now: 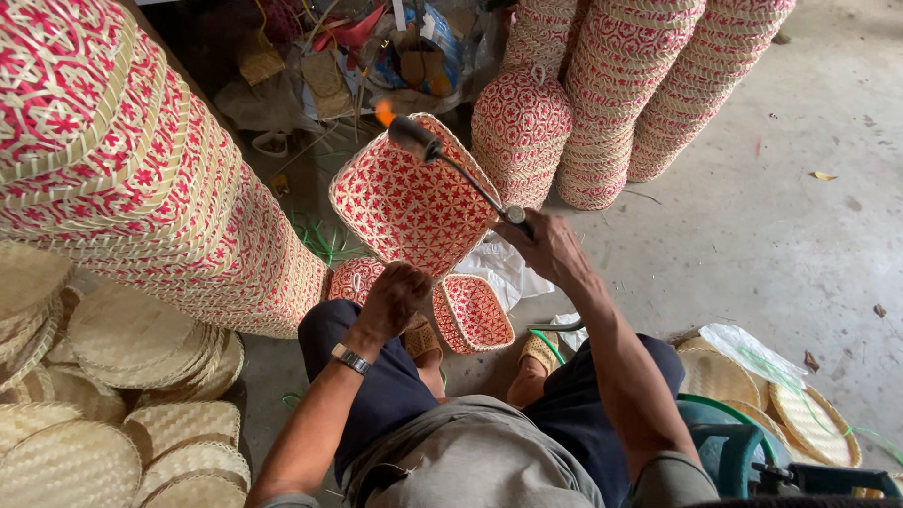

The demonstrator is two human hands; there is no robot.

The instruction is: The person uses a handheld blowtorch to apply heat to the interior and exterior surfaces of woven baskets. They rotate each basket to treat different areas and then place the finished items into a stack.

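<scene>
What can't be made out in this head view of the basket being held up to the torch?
- Left hand: its fingers lie behind the red-and-natural woven basket, so the grip is hidden.
- Right hand: the torch handle is covered by the palm.
- Basket's inside: it faces away from the camera.
- Green hose: it runs off the bottom edge.
- Clutter at the top: too small and jumbled to identify.
</scene>
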